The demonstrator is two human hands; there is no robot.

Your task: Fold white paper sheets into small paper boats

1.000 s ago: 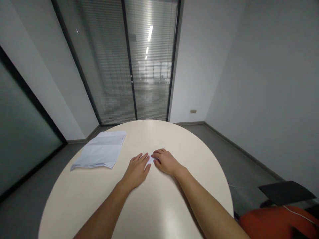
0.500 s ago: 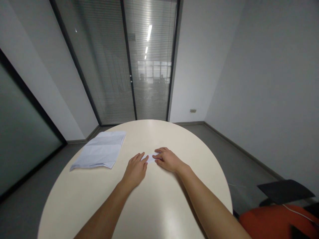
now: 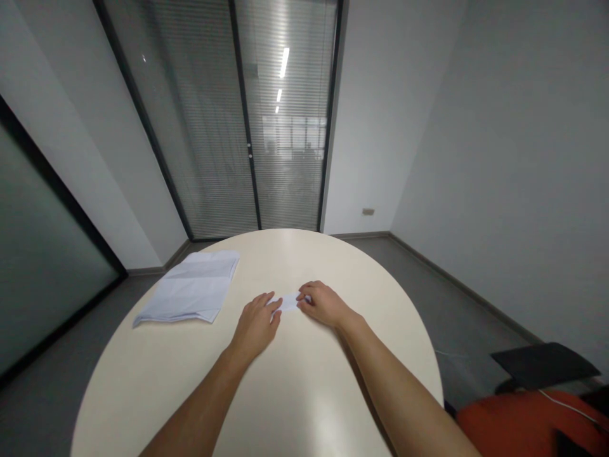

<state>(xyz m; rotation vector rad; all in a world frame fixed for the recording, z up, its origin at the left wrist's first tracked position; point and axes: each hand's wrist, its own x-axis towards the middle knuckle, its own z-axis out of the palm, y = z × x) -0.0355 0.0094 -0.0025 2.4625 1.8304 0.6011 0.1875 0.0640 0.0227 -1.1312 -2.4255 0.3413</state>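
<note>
A small folded strip of white paper [image 3: 290,302] lies on the round cream table [image 3: 290,393], its ends hidden under my fingers. My left hand [image 3: 257,322] rests palm down at the strip's left end, fingers outstretched and touching it. At the right end my right hand [image 3: 321,301] has its fingers curled in, thumb and fingertips closed on the paper's edge.
On the table's left side lies a stack of large white paper sheets [image 3: 193,287] with creases. An orange chair [image 3: 518,425] with a black part stands at the lower right. Beyond the table are glass panels with blinds [image 3: 209,158].
My right hand's fingers have drawn in from outstretched to curled and shifted slightly right, showing more of the strip's middle. My left hand has hardly moved.
</note>
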